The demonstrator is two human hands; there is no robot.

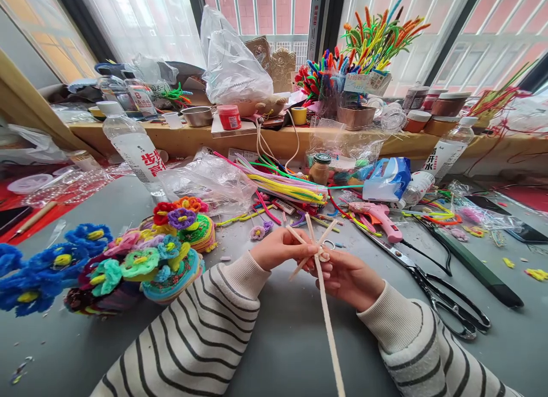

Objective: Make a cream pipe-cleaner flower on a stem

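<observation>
Off-wht stem (pixel 329 328) (fuzzy, long) trails from crossed spokes (pixel 328 231) btwn hands (pixel 278 248) (pixel 353 278).

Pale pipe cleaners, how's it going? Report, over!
Left hand, right hand: both pinching pale pipe cleaners. Several crossed, one long one trailing below the hands. Scissors beside right hand, not touching.

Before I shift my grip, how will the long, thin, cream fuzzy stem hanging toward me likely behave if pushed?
The long, thin, cream fuzzy stem is probably light, being so slender. It likely keeps its line under gentle handling, since it runs nearly straight from the fingers, but could bend if pushed sideways. Its fuzzy-looking surface suggests little slipping.
</observation>
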